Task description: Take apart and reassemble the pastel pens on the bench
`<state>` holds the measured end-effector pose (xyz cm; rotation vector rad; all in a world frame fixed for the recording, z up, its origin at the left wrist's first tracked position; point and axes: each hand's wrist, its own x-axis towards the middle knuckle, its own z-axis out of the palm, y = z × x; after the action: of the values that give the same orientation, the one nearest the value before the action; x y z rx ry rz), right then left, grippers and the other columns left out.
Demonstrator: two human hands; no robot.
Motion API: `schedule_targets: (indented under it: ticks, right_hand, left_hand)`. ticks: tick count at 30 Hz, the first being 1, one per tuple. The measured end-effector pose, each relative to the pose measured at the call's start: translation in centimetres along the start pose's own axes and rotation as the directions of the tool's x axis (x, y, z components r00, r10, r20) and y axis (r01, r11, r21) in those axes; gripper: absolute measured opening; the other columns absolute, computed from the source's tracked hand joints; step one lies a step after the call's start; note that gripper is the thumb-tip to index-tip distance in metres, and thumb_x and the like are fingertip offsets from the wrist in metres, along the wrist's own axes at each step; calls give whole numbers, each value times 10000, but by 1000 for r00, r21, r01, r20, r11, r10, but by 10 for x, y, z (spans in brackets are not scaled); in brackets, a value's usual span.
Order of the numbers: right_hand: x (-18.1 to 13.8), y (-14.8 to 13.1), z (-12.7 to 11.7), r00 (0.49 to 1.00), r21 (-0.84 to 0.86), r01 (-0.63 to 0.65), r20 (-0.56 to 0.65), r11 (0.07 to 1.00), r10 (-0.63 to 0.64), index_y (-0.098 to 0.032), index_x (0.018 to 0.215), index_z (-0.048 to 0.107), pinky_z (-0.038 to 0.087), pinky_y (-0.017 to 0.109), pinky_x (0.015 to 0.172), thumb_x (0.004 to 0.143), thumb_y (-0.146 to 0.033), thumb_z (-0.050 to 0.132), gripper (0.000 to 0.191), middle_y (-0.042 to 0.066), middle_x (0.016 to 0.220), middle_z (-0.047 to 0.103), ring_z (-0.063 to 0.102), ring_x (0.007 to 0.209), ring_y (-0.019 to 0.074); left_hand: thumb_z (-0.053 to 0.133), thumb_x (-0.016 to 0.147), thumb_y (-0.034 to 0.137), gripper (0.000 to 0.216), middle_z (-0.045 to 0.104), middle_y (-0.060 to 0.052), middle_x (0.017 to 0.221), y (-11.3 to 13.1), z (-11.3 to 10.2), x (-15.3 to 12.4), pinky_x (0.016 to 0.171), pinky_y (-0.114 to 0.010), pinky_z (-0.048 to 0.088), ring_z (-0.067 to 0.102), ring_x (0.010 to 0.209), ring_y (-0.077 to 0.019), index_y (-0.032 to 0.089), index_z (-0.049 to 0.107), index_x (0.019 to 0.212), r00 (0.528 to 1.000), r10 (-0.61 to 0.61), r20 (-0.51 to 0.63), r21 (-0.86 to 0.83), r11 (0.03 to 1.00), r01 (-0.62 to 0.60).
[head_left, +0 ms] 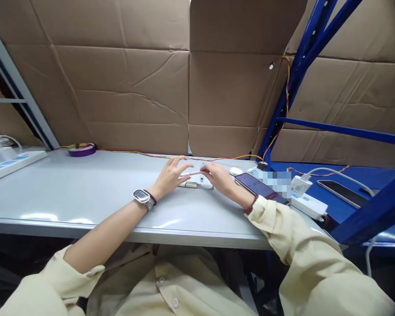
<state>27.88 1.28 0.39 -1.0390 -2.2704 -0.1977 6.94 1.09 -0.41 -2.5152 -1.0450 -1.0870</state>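
Observation:
My left hand (171,176) hovers low over the grey table with its fingers apart. A slim pale pink pen-like rod (194,173) spans the gap between my two hands; its left end runs in near the left thumb, and I cannot tell whether they touch. My right hand (218,176) is closed, pinching the rod's right end between thumb and fingertips. Just below lies a cream pen-like barrel (190,185) with a metallic end. Between the hands is a small dark-tipped pen part (202,178). A tiny piece (212,188) lies beneath my right hand.
To the right are a white mouse-shaped object (235,171), a dark phone (258,188) under my right forearm and a power strip (307,205) with a white charger (301,185). Purple tape (82,149) lies at back left. Cardboard (134,87) and a blue post (294,83) bound the table.

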Motion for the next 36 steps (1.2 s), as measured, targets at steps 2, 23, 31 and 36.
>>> schedule_targets:
  ticks: [2, 23, 31, 36]
  right_hand:
    - [0, -5, 0, 996, 41, 32, -82, 999, -28, -167, 887, 612, 435, 297, 751, 908, -179, 446, 168, 70, 859, 653, 558, 835, 186]
    - [-8, 8, -19, 986, 83, 65, 146, 994, -77, -196, 893, 617, 333, 237, 575, 860, -385, 527, 212, 22, 732, 634, 541, 655, 154]
    - [-6, 7, -19, 989, 106, 1, 148, 994, -16, -181, 705, 605, 336, 234, 564, 910, -303, 434, 293, 22, 655, 626, 535, 611, 141]
    - [-7, 8, -15, 986, 162, -19, 164, 987, -8, -177, 683, 609, 364, 236, 556, 896, -268, 445, 284, 16, 625, 635, 543, 567, 134]
  left_hand:
    - [603, 818, 263, 248, 505, -87, 1187, 3, 0, 1, 974, -434, 317, 426, 1131, -262, 234, 572, 1062, 999, 38, -33, 21, 999, -38]
    - [373, 942, 275, 200, 557, -33, 1005, 20, -1, -3, 709, -243, 462, 582, 788, -134, 221, 534, 1047, 985, 45, 165, -97, 995, -30]
    - [365, 940, 268, 181, 533, -46, 1014, 20, -1, -3, 734, -267, 453, 570, 804, -150, 206, 519, 1012, 976, 38, 217, -132, 991, -9]
    - [394, 927, 268, 156, 522, -45, 1013, 19, -2, -4, 705, -273, 445, 559, 778, -154, 197, 506, 1009, 974, 34, 225, -131, 991, -4]
